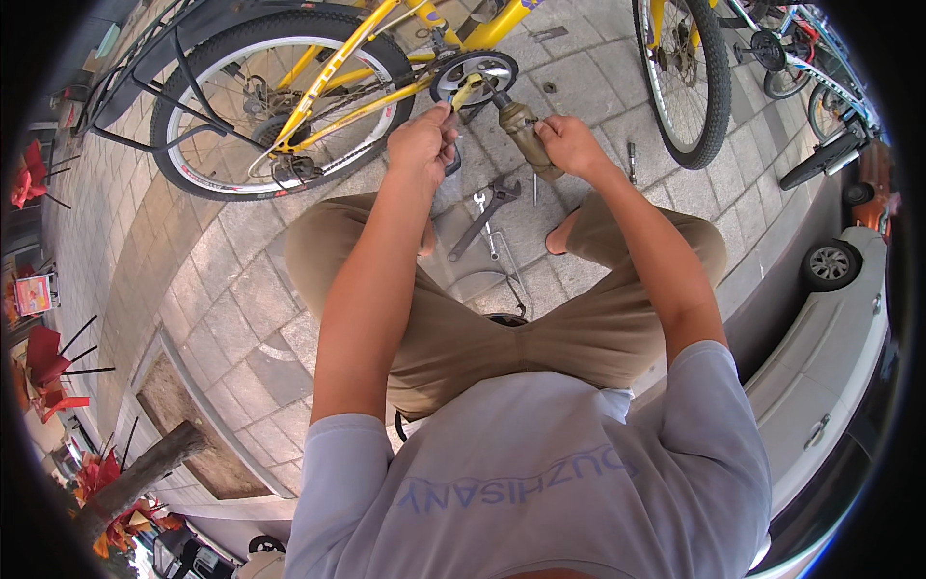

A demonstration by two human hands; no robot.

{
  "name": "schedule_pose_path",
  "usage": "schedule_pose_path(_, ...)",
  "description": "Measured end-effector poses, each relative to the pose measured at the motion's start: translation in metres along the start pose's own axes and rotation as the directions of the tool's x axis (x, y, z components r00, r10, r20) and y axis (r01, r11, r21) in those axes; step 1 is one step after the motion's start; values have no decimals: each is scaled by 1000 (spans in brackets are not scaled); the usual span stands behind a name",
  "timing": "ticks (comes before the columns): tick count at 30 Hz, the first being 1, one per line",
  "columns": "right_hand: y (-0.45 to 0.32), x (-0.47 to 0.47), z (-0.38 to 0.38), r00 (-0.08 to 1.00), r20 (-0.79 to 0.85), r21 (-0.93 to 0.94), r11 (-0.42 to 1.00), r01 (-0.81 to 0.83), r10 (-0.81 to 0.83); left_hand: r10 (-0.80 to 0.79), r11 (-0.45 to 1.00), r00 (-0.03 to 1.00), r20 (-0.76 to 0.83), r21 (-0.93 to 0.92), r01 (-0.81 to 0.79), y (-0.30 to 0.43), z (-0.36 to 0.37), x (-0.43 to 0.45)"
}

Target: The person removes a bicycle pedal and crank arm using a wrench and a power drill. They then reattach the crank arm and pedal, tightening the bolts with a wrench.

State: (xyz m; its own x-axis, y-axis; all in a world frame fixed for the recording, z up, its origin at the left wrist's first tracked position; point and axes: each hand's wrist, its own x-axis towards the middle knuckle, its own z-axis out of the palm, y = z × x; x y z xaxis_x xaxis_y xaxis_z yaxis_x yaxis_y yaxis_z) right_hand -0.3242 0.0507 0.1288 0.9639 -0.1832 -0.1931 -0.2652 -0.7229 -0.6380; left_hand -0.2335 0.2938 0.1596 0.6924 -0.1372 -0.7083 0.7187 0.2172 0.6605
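My left hand grips a yellow piece with a rounded upper end, in front of the chainring of a yellow bicycle. Whether it is a tool or a bicycle part is unclear. In my right hand is a drab, bottle-shaped tool. Its dark, narrow neck leads to a thin tip close to the yellow piece; contact cannot be made out. Below my hands, an adjustable wrench lies on the paving beside a smaller chrome wrench.
A short dark-ended tool rests on the paving to the right, near a standing bicycle wheel. Bent metal rods and a cable lie between my legs. A white car stands on the right, a tree trunk at lower left.
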Motion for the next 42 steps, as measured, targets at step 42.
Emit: schedule_pose_path(42,25,-25,-128,976,-27,-457,871,181,-217,-90,996,986,138,-6,92,-25,43,34)
